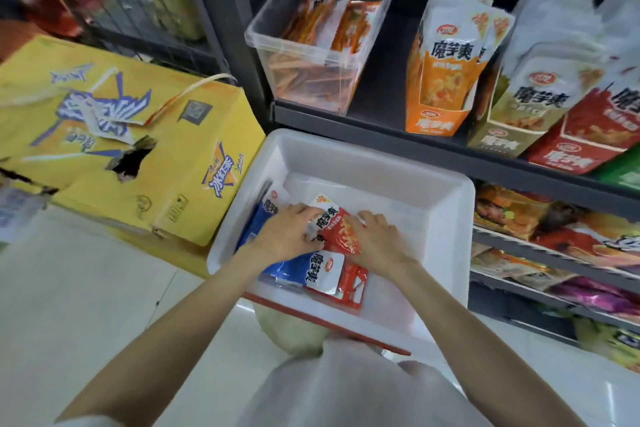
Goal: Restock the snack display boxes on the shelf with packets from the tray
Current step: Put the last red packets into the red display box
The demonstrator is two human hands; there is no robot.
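You are reaching both hands into the white tray [446, 204], near the shelf's display boxes [446, 80]. Your left hand [291, 232] and right hand [375, 237] are each gripping the red packet [337, 227] lying between them, above 1 blue packet [294, 267].

The left hand [289, 230] and right hand [375, 241] cover much of the red packet [337, 230], hiding its fingertip contact. The red display box [585, 146] is blurred; the green box [623, 170] is cut off by the right edge.
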